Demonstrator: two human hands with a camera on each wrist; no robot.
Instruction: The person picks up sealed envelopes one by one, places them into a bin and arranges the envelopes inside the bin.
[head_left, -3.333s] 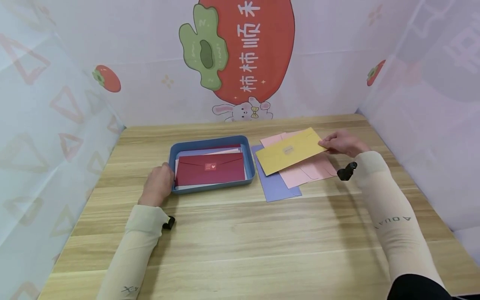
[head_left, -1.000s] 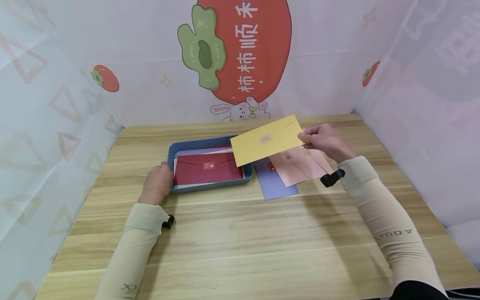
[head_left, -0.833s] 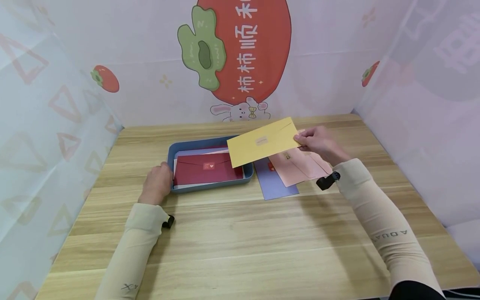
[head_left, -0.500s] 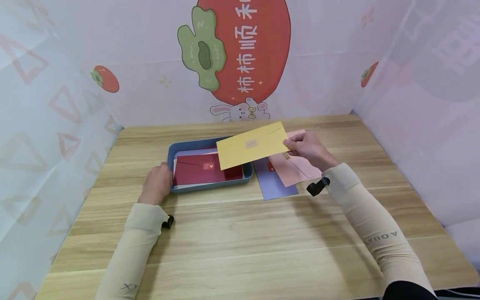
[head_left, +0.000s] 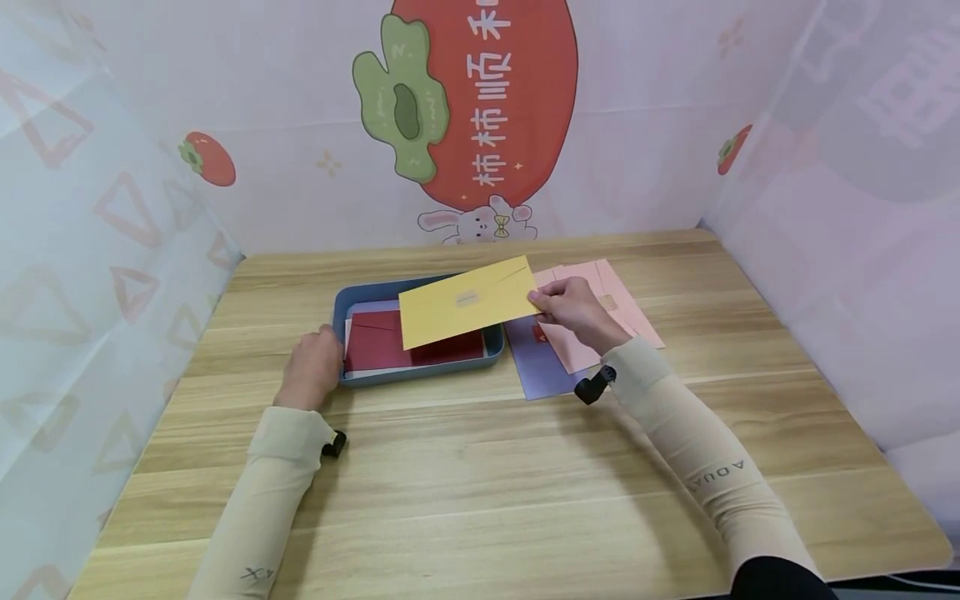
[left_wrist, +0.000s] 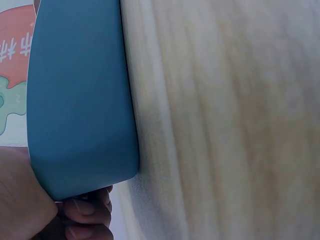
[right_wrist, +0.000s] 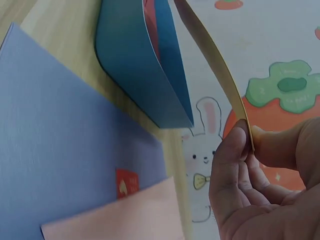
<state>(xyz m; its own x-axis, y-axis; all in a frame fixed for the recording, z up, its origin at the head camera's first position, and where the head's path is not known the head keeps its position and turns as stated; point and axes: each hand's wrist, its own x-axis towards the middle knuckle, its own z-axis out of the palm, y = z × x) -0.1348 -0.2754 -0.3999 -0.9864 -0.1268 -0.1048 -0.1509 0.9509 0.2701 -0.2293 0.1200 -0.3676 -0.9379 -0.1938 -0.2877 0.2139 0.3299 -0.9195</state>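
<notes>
My right hand (head_left: pixel 576 311) pinches the right end of a yellow envelope (head_left: pixel 467 302) between thumb and fingers. The envelope hangs tilted over the blue tray (head_left: pixel 420 377), hiding part of a dark red envelope (head_left: pixel 373 342) inside. In the right wrist view, the yellow envelope (right_wrist: pixel 215 57) appears edge-on, slightly bowed, above the tray wall (right_wrist: pixel 125 65). At the tray's left end my left hand (head_left: pixel 311 367) grips the wall; the left wrist view has curled fingers (left_wrist: pixel 87 212) at the corner of the tray (left_wrist: pixel 80 100). White and purple envelopes lie under the red one.
Right of the tray, pink envelopes (head_left: pixel 626 312) overlap a purple envelope (head_left: pixel 543 375) with a red seal on the wooden table (head_left: pixel 465 492). A printed cloth backdrop (head_left: pixel 300 192) rises behind the table and along both sides.
My right hand has lifted the yellow envelope off the pink ones and carried it left over the tray, lowering it lately. My left hand stays at the tray's left end.
</notes>
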